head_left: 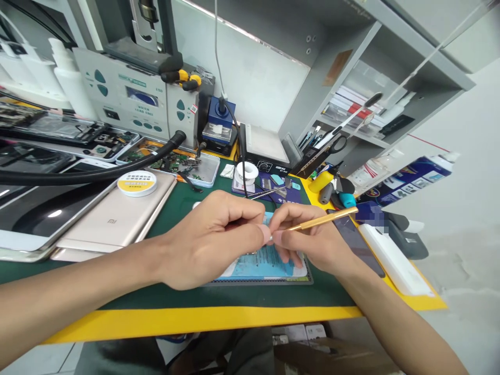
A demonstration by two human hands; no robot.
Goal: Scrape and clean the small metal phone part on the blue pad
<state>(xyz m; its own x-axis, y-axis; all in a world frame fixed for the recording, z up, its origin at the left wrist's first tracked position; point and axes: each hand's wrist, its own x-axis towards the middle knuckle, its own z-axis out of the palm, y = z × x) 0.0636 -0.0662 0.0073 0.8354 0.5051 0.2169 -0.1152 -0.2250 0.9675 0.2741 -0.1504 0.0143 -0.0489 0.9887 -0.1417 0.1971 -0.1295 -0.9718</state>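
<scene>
My left hand [221, 237] is closed, with thumb and forefinger pinched together. A tiny pale bit shows at its fingertips, too small to name. My right hand [308, 234] meets it there, its fingers curled round a slim gold pen-like tool [328, 217]. The tool's thick end points up to the right, while its thin end runs in toward the touching fingertips. Beneath both hands lies a light blue printed pad [269, 263] on a grey-edged mat. What is inside my left fist is mostly hidden.
A stack of phones and tablets [113, 213], topped by a round tin [136, 183], lies left. Behind are a parts tray [209, 169], a solder spool [247, 173], tweezers [265, 192] and a rework station [133, 99]. A black hose [148, 159] crosses the left side. A white box [394, 260] stands right.
</scene>
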